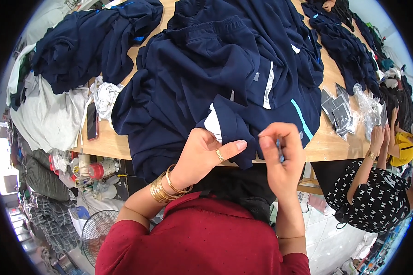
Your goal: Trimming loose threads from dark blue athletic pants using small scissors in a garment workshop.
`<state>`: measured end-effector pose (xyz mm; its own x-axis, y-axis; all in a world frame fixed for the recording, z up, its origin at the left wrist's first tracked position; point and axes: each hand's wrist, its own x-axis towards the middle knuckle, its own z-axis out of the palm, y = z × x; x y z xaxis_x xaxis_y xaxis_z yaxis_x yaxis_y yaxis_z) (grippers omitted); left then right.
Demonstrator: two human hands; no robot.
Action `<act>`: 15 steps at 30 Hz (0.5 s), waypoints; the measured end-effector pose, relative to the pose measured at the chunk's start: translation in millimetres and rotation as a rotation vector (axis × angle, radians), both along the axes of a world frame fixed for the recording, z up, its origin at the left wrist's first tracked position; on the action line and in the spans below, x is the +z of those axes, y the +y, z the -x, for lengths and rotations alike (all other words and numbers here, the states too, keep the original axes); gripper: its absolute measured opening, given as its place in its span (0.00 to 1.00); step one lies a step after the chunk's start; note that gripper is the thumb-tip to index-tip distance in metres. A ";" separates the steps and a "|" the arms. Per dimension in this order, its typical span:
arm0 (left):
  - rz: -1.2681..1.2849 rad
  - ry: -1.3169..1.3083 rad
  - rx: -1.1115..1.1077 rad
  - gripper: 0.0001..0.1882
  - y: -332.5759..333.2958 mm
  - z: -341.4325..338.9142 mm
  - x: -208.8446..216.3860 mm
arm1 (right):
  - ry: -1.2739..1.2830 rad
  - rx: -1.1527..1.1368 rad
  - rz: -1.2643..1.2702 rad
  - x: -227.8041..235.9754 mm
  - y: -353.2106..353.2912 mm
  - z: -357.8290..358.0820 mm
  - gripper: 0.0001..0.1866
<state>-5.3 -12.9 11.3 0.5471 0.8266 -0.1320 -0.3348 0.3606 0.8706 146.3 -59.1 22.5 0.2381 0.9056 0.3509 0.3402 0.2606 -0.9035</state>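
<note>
Navy trousers point(206, 55) with an elastic waistband lie heaped on the table before me. My left hand point(206, 149) is closed on a trouser leg end point(236, 128) of navy cloth with a white patch, its thumb stretched to the right over the cloth. To the right of it, my right hand point(283, 151) is raised just above the table's front edge, fingers curled and thumb near the forefinger. A small bluish thing point(280, 150) shows inside that hand; its kind is mostly hidden by the fingers.
More navy garments point(87, 41) lie at the left, above a grey-white cloth point(46, 107). A phone point(92, 121) rests at the left table edge. Plastic-wrapped packets point(339, 110) lie at the right, near a co-worker in a patterned black top point(371, 197). A fan point(98, 233) stands lower left.
</note>
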 end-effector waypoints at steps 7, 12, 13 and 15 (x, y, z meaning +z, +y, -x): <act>0.042 -0.002 0.021 0.09 1.4 1.6 2.1 | 0.053 -0.026 0.139 7.9 -5.9 -11.0 0.10; 0.029 -0.048 0.043 0.10 2.4 2.9 1.4 | -0.285 -0.048 0.144 -6.4 -16.6 -14.6 0.14; 0.033 -0.043 0.060 0.10 1.9 2.1 2.3 | -0.363 -0.060 0.105 -6.1 -17.0 -13.7 0.13; 0.037 -0.037 0.075 0.11 1.6 1.1 2.5 | -0.427 -0.061 0.089 -1.9 -17.2 -13.6 0.13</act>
